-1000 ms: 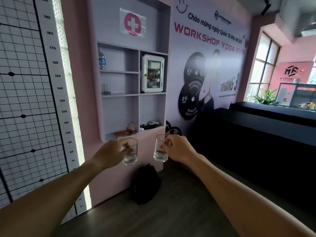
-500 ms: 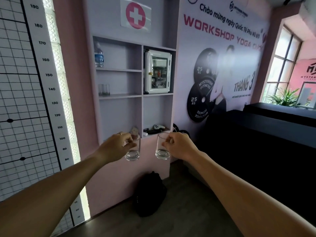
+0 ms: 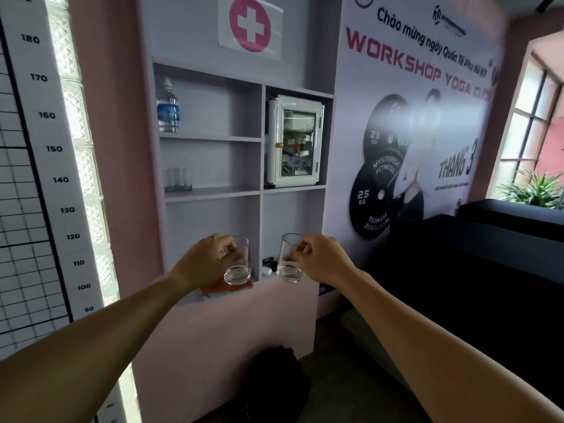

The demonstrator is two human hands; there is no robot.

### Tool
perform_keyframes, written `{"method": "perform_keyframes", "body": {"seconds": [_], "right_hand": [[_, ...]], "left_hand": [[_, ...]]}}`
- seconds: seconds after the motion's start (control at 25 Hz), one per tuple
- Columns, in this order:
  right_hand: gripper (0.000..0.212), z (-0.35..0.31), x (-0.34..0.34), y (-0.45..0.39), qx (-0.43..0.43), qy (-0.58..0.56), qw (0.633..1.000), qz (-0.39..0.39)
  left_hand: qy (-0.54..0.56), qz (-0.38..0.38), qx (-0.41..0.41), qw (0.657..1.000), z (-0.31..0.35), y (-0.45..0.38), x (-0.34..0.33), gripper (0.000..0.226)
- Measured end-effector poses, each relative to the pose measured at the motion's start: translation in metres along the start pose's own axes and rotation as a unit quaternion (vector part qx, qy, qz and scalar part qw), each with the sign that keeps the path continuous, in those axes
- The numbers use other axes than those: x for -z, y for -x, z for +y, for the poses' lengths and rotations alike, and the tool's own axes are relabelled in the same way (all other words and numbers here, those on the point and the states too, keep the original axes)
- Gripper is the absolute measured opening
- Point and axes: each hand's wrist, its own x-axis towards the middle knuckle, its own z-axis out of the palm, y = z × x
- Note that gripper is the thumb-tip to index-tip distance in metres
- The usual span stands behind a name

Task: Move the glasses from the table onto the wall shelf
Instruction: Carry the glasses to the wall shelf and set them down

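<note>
My left hand (image 3: 210, 257) grips a clear drinking glass (image 3: 238, 268) by its side, held upright in front of the lowest left niche of the wall shelf (image 3: 213, 192). My right hand (image 3: 320, 257) pinches a second clear glass (image 3: 288, 261) near its rim, slightly tilted, in front of the lower right niche. Two more glasses (image 3: 178, 179) stand at the left end of the middle shelf board. Both arms reach forward at the same height.
A water bottle (image 3: 168, 108) stands on the top left shelf. A white glass-door first-aid cabinet (image 3: 294, 141) fills the upper right niche. A red item (image 3: 225, 290) lies on the bottom ledge. A black bag (image 3: 274, 380) sits on the floor below; a dark table (image 3: 476, 264) is right.
I have come closer to the wall shelf with both glasses; the shelf looks larger and the hands now sit level with its lowest niches.
</note>
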Motion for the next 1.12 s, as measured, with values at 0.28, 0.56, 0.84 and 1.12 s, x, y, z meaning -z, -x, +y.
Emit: {"method": "perform_keyframes", "body": {"seconds": [0.28, 0.56, 0.84, 1.12], "right_hand": [[0.012, 0.03, -0.033, -0.118, 0.046, -0.024, 0.999, 0.004], [0.014, 0.065, -0.065, -0.247, 0.112, -0.064, 0.991, -0.032], [0.014, 0.076, -0.094, -0.345, 0.162, -0.128, 0.976, -0.062], [0.015, 0.047, -0.118, -0.405, 0.214, -0.168, 0.961, -0.046]], "left_hand": [[-0.014, 0.031, 0.024, 0.999, -0.037, -0.083, -0.025, 0.018], [-0.056, 0.079, 0.08, 0.992, -0.086, -0.168, -0.047, 0.021], [-0.101, 0.121, 0.148, 0.976, -0.117, -0.219, -0.053, 0.018], [-0.148, 0.153, 0.171, 0.962, -0.148, -0.251, -0.031, 0.019]]}}
